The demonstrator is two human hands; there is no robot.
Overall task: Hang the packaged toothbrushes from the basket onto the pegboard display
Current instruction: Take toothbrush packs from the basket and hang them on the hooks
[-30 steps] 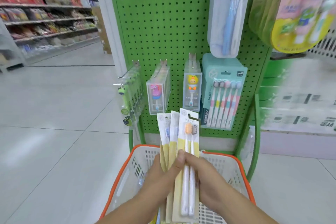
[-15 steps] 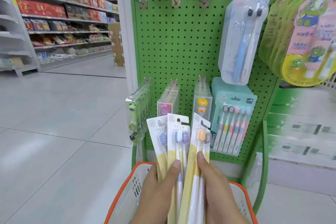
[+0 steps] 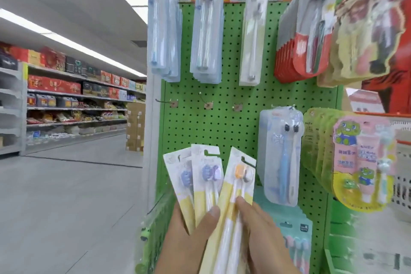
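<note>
Three toothbrush packs (image 3: 206, 176) fanned out low in front of the green pegboard (image 3: 222, 122), the left hand (image 3: 189, 236) gripping the two purple-headed ones with its thumb across them, the right hand (image 3: 260, 236) pinching the orange-headed pack. Above their tips sit three bare hooks (image 3: 208, 104) mid-board, and a clear blue-brush pack (image 3: 281, 158) hangs toward the board's right edge

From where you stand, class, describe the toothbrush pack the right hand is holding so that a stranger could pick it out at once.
Start at the green pegboard and look down to the two hands fanning three yellow-and-white toothbrush packs in front of it. The right hand grips the rightmost pack, tilted to the right. Its brush heads are orange and grey, while the two packs beside it show purple-blue heads.
</note>
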